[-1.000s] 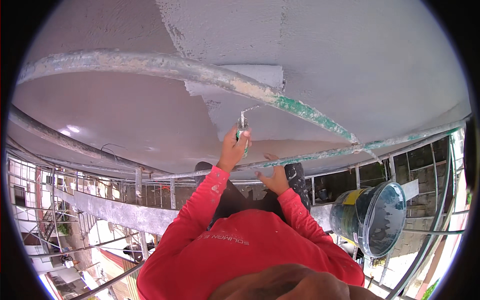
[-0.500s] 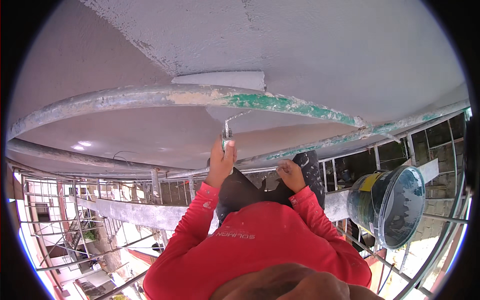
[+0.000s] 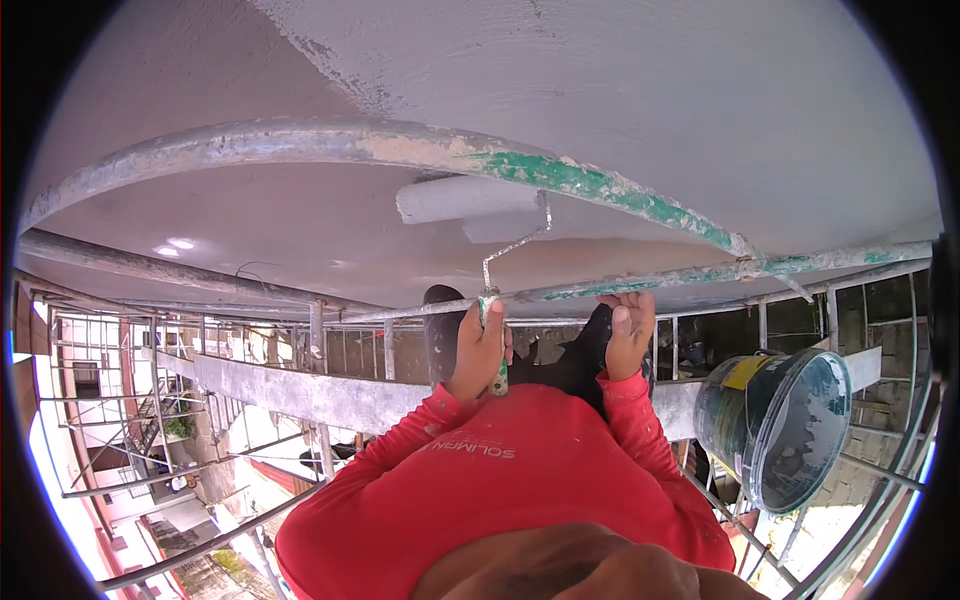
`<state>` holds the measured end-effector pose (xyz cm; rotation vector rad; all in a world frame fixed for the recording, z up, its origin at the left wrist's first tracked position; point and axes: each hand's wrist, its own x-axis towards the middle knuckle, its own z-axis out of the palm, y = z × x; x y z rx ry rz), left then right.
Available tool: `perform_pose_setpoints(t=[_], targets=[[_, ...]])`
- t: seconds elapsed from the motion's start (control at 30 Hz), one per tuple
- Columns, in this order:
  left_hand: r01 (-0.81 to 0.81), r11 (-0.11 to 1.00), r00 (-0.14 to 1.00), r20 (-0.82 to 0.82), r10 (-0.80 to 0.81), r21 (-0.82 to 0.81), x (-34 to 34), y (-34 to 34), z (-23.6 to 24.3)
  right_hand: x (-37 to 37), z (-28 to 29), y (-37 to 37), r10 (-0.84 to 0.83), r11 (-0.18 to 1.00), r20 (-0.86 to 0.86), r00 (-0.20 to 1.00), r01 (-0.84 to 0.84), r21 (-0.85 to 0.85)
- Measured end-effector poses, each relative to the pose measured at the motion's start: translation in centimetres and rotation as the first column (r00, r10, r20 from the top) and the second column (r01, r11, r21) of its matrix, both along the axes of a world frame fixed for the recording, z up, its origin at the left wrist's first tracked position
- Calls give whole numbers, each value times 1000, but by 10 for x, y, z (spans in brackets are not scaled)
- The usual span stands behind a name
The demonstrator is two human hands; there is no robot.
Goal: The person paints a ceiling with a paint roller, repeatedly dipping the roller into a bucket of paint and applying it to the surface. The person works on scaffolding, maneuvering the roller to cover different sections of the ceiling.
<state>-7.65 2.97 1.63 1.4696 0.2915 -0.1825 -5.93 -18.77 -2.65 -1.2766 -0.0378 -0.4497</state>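
Observation:
My left hand [image 3: 480,345] is closed around the handle of a paint roller [image 3: 470,198]. Its bent wire frame, spattered with paint, rises to a wide roller sleeve coated pale grey. The sleeve is against or just in front of the wall [image 3: 640,110], below the upper curved pipe [image 3: 420,150]. My right hand [image 3: 628,330] is empty, fingers loosely bent and partly apart, just under the lower scaffold pipe [image 3: 690,275]; whether they touch it is hard to see. To my right hangs or stands a dark bucket [image 3: 715,400] with grey paint inside.
Both pipes cross between me and the wall, with flaking green and beige paint. A plank [image 3: 290,392] runs behind my legs. Scaffold poles [image 3: 150,370] fill the left side. Far below lies the ground [image 3: 225,460].
The roller has come down from above the upper pipe to below it, its handle drawn towards my chest. My right hand has risen towards the lower pipe.

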Motion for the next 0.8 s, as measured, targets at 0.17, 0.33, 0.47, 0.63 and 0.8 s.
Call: perform_pose_setpoints(t=[0.17, 0.33, 0.47, 0.63, 0.8], targets=[[82, 996, 997, 0, -82, -19, -9, -15, -1, 14, 38, -7, -67, 990, -93, 993, 54, -132], [98, 994, 995, 25, -97, -38, 5, -32, 2, 12, 28, -8, -124, 978, -116, 985, 102, -180], [66, 995, 997, 34, -64, -73, 18, -40, 21, 11, 33, -7, -131, 975, -127, 983, 104, -198], [140, 986, 983, 129, -128, -90, 24, -26, 17, 12, 26, -9, -128, 962, -95, 987, 101, -253], [88, 977, 983, -142, -117, -192, 13, -23, 9, 10, 21, -14, -127, 973, -159, 979, 92, -212]])
